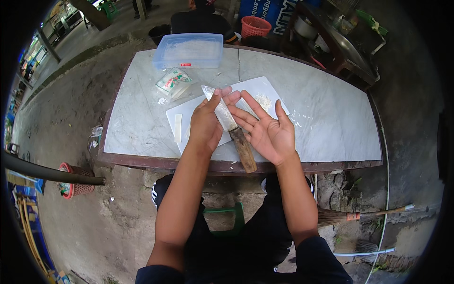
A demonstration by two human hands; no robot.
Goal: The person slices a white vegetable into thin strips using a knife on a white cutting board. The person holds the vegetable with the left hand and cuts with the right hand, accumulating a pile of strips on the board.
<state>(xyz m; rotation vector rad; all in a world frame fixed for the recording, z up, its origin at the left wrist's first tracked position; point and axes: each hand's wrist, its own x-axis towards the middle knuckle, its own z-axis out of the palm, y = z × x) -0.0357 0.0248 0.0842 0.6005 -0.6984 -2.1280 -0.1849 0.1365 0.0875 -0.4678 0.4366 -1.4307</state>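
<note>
My left hand grips a kitchen knife by its blade, thumb on the flat near the tip. The worn wooden handle slants down toward the table's front edge. My right hand is palm up beside the knife, fingers spread, holding nothing. Whether its fingertips touch the blade or my left fingers is hard to tell. Beneath both hands lies a white board, partly hidden by them. On it are a flat white strip at the left and a heap of small white cut pieces at the right.
Behind the board are a printed plastic packet and a lidded translucent blue box. White scraps dot the marble-patterned table. A person is beyond it, near a red basket. A broom lies at the right.
</note>
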